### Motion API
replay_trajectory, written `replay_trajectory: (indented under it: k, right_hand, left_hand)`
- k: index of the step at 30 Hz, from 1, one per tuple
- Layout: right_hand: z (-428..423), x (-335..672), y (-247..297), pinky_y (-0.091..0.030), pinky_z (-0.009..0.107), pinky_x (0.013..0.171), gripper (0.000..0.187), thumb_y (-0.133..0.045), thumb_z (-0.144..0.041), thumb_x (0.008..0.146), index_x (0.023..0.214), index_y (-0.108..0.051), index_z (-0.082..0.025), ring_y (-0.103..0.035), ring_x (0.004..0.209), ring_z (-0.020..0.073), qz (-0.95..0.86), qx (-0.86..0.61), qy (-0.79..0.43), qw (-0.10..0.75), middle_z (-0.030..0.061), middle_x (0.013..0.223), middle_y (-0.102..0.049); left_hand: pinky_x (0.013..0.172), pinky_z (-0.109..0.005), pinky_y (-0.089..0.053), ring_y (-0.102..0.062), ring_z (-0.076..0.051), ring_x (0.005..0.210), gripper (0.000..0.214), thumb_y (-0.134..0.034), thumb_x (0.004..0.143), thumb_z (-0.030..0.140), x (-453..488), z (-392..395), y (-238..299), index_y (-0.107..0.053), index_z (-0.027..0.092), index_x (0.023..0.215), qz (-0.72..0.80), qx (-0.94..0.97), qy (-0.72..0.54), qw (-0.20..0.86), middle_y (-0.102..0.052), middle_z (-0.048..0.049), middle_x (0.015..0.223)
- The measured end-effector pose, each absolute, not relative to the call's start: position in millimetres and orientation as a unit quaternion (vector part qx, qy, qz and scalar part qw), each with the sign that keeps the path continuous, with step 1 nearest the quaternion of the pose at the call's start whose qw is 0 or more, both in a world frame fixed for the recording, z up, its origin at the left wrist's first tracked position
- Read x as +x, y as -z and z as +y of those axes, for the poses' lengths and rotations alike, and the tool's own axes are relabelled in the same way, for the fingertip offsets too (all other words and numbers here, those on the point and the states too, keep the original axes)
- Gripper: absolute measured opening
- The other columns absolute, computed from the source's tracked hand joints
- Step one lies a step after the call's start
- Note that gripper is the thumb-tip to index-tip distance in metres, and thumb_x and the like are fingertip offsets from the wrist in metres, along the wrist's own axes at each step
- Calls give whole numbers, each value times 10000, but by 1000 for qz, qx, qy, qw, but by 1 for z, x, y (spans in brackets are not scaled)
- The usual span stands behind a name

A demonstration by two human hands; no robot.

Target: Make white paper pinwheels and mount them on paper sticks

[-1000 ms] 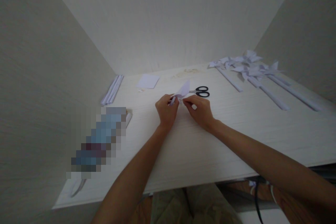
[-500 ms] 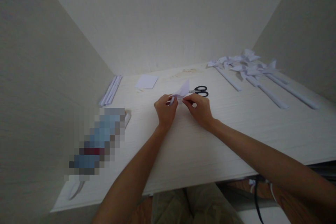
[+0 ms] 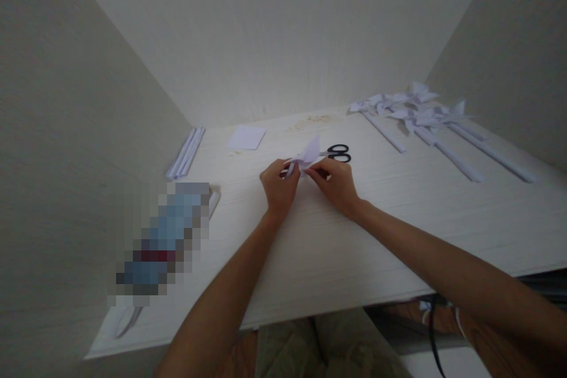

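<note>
Between my two hands is a white paper pinwheel (image 3: 310, 150) with a raised, pointed blade. My left hand (image 3: 281, 184) is closed on it, with a strip of white paper showing between thumb and fingers. The fingertips of my right hand (image 3: 335, 182) pinch the pinwheel's right side near its lower edge. Just behind my right hand lie scissors (image 3: 339, 157) with black handles, their blades partly hidden by the paper and the hand.
Several finished paper pinwheels on rolled sticks (image 3: 460, 159) lie at the right back of the white table (image 3: 354, 266). A square paper sheet (image 3: 247, 137) and several paper rolls (image 3: 186, 153) lie at the left back. A pixelated object (image 3: 166, 236) is at the left, beside the wall.
My right fingertips have shifted very slightly left along the paper. My left hand and the things on the table stay as they were.
</note>
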State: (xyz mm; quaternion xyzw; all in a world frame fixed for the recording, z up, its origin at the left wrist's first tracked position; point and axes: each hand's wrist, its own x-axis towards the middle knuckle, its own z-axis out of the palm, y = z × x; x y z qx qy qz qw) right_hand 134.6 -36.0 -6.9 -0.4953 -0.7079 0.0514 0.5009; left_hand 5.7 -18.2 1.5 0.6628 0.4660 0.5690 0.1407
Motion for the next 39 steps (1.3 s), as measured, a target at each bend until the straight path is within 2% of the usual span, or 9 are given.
replay_trajectory:
  k: [3,10,14,17,20,24,30,39]
  right_hand:
    - [-36,134,6,-338,243,499,236,-565,-280,770,569,-560,-156,-436,491,99,-710,-509,-40,484,-2,522,-522]
    - [-35,135,8,-381,231,539,73,-587,-206,741,691,-576,-155,-486,562,103,-717,-477,-64,505,11,631,-561]
    - [-36,134,6,-352,241,523,168,-567,-259,762,628,-563,-159,-448,528,103,-717,-496,-59,487,3,574,-535]
    - [-37,134,4,-347,240,525,166,-562,-256,763,627,-565,-161,-447,530,103,-722,-498,-63,476,4,580,-542]
    - [-37,135,5,-365,242,539,115,-578,-218,745,647,-575,-158,-470,548,110,-729,-494,-77,467,14,600,-561]
    - [-36,135,7,-382,243,551,66,-582,-168,726,662,-588,-156,-492,560,114,-739,-495,-96,447,18,615,-577]
    - [-38,134,7,-371,240,538,114,-560,-198,750,648,-578,-150,-479,542,108,-742,-503,-81,435,20,603,-573]
    - [-39,133,7,-339,236,511,188,-527,-277,783,633,-542,-164,-452,519,102,-708,-512,-65,482,7,574,-544]
  left_hand:
    - [501,-169,-443,-558,-81,571,85,-563,681,149,6,-18,-2,-644,152,659,465,662,-570,143,-640,-6,637]
    - [507,-168,-440,-554,-80,567,89,-558,683,148,5,-19,-3,-640,153,649,467,664,-567,141,-637,-5,630]
    - [510,-171,-439,-550,-81,565,85,-560,676,152,6,-19,-2,-640,157,647,470,660,-568,145,-636,-5,629]
    - [505,-177,-436,-544,-85,548,61,-578,653,156,5,-16,-3,-628,154,618,484,633,-582,164,-624,1,602]
    - [482,-176,-418,-516,-81,506,62,-607,609,140,4,-12,-6,-590,150,550,511,579,-604,196,-583,23,535]
    - [440,-165,-370,-443,-62,453,179,-614,592,121,1,-8,-9,-501,152,455,527,521,-623,252,-483,55,452]
    - [407,-154,-314,-351,-39,423,246,-616,592,114,0,-8,-8,-434,155,432,510,460,-650,326,-396,72,434]
    - [417,-167,-342,-424,-55,440,162,-628,568,120,4,-10,-8,-510,156,463,499,495,-626,339,-474,63,449]
